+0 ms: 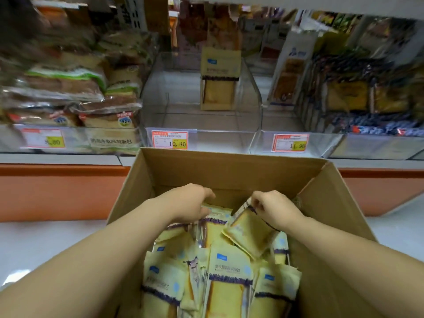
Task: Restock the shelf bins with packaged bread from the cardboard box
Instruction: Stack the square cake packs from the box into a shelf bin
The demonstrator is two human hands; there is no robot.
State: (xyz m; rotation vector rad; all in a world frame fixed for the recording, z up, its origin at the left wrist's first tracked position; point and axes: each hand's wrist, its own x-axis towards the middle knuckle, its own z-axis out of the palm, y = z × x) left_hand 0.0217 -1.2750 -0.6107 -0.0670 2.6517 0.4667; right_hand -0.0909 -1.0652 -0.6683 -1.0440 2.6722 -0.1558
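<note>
Lower centre, inside open cardboard box (229,166): right hand (273,210) pinching tilted yellow bread packet (249,235), long axis diagonal, top toward upper right; left hand (190,203) grasping neighbouring packet (216,226), top pointing up-frame.

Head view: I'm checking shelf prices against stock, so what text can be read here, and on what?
"10.80": middle price tag.
"11.90": right price tag.
".80": left price tag; first digit blurred.
"吐司面包": shelf bread pack; earlier characters unclear.
Print on the bread packs in the cardboard box: too blurred.
Small print on the tags: too small.
</note>
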